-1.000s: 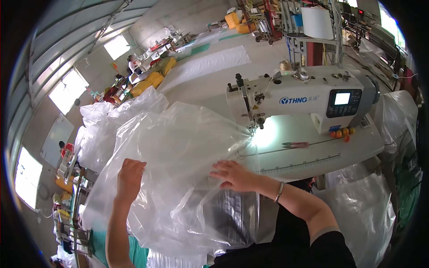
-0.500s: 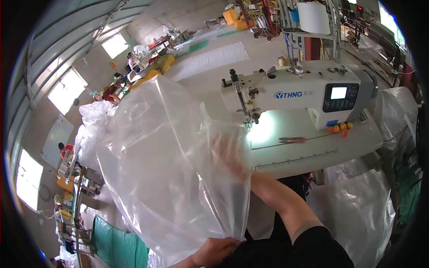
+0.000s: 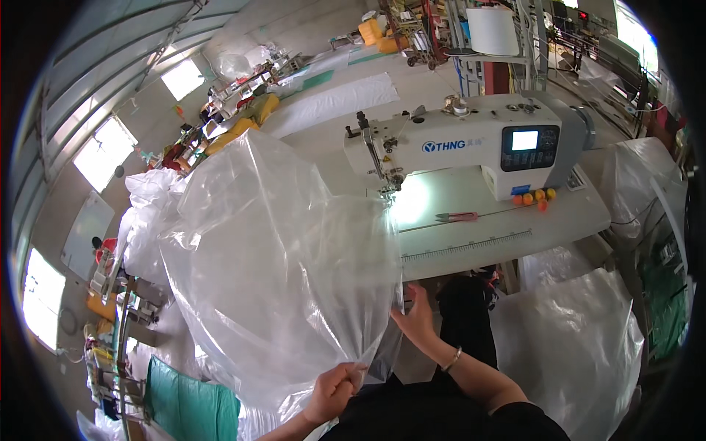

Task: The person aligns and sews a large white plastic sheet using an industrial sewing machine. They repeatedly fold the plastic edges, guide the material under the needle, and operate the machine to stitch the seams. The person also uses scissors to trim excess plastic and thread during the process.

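Note:
A large clear plastic sheet [image 3: 250, 272], wrinkled and shiny, spreads over the left part of the sewing table and hangs down toward my lap. Low in the picture, my left hand [image 3: 334, 389] is closed on its gathered near edge, with creases fanning out from the grip. My right hand [image 3: 418, 320] is by the sheet's right edge, just below the table's front edge. Its visible fingers are apart, one fingertip at the plastic. Just beyond the sheet's upper right corner stands a white sewing machine [image 3: 448, 136], its lamp lit over the needle area.
Red-handled thread snips [image 3: 457, 217] lie on the sewing table [image 3: 507, 220], near small orange and yellow balls [image 3: 540, 197]. A white thread cone [image 3: 493, 31] stands behind the machine. More clear plastic [image 3: 570, 345] is piled at right. Green sheeting [image 3: 187, 400] lies lower left.
My right hand has drawn back from the sheet's surface toward me, down to its right edge. My left hand keeps its hold and shows more fully. The view has shifted slightly right.

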A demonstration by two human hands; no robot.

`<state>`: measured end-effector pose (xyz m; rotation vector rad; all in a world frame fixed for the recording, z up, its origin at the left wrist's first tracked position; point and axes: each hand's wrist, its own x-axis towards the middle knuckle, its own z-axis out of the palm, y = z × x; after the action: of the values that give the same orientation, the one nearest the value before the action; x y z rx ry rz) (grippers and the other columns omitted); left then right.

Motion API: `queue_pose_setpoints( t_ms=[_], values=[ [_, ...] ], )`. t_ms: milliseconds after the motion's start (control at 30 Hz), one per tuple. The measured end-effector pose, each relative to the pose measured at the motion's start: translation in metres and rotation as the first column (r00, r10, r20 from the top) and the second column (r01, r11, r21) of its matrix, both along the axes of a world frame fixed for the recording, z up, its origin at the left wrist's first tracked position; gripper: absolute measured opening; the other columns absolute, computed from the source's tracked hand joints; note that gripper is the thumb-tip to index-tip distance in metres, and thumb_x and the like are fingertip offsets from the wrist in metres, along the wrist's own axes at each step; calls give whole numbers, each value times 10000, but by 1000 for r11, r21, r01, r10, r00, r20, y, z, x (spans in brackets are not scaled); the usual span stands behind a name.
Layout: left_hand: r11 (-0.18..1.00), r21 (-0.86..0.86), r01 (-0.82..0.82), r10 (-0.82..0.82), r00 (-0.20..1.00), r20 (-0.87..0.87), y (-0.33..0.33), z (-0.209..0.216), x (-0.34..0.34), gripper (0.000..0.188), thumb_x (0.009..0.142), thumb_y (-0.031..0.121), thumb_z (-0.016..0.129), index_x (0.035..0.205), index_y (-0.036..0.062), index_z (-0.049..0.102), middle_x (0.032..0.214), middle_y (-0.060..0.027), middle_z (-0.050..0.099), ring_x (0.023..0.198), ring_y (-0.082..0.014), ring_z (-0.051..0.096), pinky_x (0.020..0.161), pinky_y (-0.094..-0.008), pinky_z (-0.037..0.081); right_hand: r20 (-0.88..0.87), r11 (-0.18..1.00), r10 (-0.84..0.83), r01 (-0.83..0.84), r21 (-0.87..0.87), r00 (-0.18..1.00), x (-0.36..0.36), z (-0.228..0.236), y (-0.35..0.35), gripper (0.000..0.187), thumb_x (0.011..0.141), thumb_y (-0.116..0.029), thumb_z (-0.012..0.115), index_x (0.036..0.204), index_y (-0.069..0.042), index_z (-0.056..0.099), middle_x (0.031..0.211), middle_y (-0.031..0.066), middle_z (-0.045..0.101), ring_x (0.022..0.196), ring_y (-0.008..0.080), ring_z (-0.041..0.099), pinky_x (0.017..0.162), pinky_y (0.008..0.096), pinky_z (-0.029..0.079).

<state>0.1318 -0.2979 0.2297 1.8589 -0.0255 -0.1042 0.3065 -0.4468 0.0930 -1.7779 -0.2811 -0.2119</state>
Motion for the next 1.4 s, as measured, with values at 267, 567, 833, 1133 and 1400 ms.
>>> queue_pose_setpoints(
  t_ms=[267,567,833,1133,1400],
  values=[
    [389,-891,-233,152,970,-187,-2,42,25,470,881,-26,446,1349,13,453,1008,-87,582,749,-140,550,672,-294,493,-357,556,704,-163,815,614,-35,30,-4,231,999,-162,417,1170,-16,471,939,153,683,813,237,688,671,296,518],
    [781,525,337,-326,938,-117,-29,-82,4,523,826,37,501,1342,-26,439,678,-131,538,594,-256,570,595,-379,479,-433,630,649,-122,767,626,-38,-16,-24,353,1018,-316,417,964,-18,599,842,80,662,741,164,660,660,282,524],
    [252,695,673,-599,673,-434,-48,-40,43,422,806,145,574,1188,-31,559,678,-171,597,637,-331,613,577,-422,482,-521,720,536,-37,692,664,-45,22,-22,299,977,-298,548,874,-24,605,736,19,596,618,86,568,553,241,449],
    [218,975,-49,-589,790,172,17,-39,321,217,872,130,548,1054,35,616,1061,-157,614,1053,-337,558,926,-421,451,-503,901,394,-216,376,769,-45,37,-32,265,925,-230,635,837,17,604,581,44,560,463,88,510,427,284,393],
    [443,889,-119,-440,835,330,4,-38,337,351,870,92,542,1220,118,554,1091,-53,581,1024,-254,561,873,-419,477,-48,901,279,-279,-332,959,-32,33,-70,216,878,-214,660,809,-17,604,583,164,560,495,339,567,457,364,442]
  ],
)
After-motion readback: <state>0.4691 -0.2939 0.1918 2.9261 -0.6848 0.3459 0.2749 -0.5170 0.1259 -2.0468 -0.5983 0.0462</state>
